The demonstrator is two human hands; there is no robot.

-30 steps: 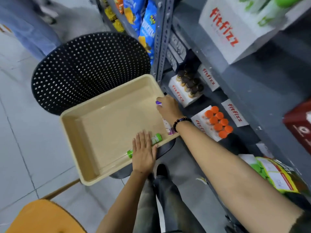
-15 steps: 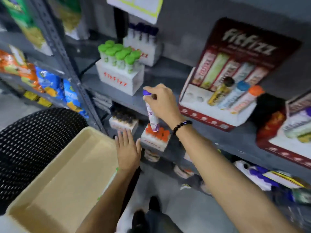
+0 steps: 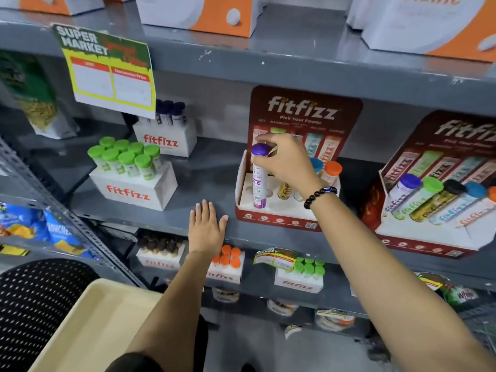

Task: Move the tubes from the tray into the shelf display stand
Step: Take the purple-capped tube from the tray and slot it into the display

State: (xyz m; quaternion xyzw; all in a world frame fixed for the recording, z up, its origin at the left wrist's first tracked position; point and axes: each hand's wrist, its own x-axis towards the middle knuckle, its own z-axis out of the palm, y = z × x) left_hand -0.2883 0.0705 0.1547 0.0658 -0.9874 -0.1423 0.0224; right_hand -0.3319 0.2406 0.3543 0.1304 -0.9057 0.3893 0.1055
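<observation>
From the head camera, grey shop shelving [image 3: 209,183] filled the scene; the right hand [image 3: 288,162] grasped a purple-capped tube [image 3: 259,181] upright in the red display stand [image 3: 279,221], the left hand [image 3: 205,229] lay flat, fingers released, above the beige tray [image 3: 102,323]

right hand [image 3: 285,159]: raised, fingers pinched closed, arm extended | left hand [image 3: 205,230]: flat, fingers spread

A shop is being shown. Grey metal shelves [image 3: 268,57] are being filled with goods for sale: boxes of capped tubes [image 3: 126,167] are being displayed in rows, branded display stands [image 3: 292,162] are being set out, and snack bags [image 3: 32,226] are being stocked. A "Super Market" price sign [image 3: 107,71] is being hung from a shelf edge.
</observation>
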